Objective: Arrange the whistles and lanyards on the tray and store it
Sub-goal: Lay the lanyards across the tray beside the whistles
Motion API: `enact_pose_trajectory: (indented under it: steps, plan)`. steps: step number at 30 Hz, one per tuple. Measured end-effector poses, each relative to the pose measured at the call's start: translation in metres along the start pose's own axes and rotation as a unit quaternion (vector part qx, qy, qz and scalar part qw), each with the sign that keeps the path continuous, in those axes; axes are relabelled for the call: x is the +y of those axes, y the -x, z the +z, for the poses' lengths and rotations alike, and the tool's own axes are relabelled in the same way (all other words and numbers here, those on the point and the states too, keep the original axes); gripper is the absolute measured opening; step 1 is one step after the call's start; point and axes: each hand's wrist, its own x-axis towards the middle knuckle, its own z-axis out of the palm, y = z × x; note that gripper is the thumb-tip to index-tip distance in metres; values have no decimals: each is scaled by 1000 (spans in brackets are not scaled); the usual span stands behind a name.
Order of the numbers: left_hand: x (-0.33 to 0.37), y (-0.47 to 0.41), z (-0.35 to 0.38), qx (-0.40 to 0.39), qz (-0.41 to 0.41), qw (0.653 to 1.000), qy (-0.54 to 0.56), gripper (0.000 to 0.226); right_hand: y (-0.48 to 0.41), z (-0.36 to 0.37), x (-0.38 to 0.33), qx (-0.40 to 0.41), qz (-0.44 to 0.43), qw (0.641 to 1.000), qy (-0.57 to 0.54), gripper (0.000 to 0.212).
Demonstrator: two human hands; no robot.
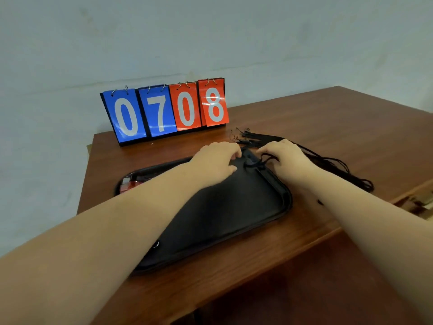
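Observation:
A black tray [234,216] lies on the brown table. In its far right corner sits a small black whistle [254,163] with a cord. My left hand [216,160] rests palm down on the tray's far edge, fingers curled, just left of the whistle. To the whistle's right, my right hand [284,156] has its fingertips on a thin black lanyard cord; whether it pinches the cord is unclear. A bundle of black lanyards [323,160] stretches across the table behind and to the right of that hand. Something red [130,184] lies at the tray's far left corner, partly hidden by my left forearm.
A flip scoreboard [166,110] showing 07 in blue and 08 in red stands at the table's back edge, just beyond the tray. The table's left edge [84,184] runs beside the tray. A lower wooden surface [419,200] shows at the right.

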Motion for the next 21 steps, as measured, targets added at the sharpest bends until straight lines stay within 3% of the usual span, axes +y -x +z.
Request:
enact_pose_trajectory:
  steps: [7,11,17,21]
  plan:
    - [26,-21,28,-6,3,999,-38,33,4,4,3,57,-44,997,37,33]
    - [27,-21,36,-1,5,1000,-18,24,5,-2,0,39,-59,995,71,27]
    - [25,-16,30,4,10,1000,14,23,5,-13,-12,25,-57,997,51,26]
    - [19,-7,14,15,4,997,75,17,10,-13,-29,28,-100,991,80,45]
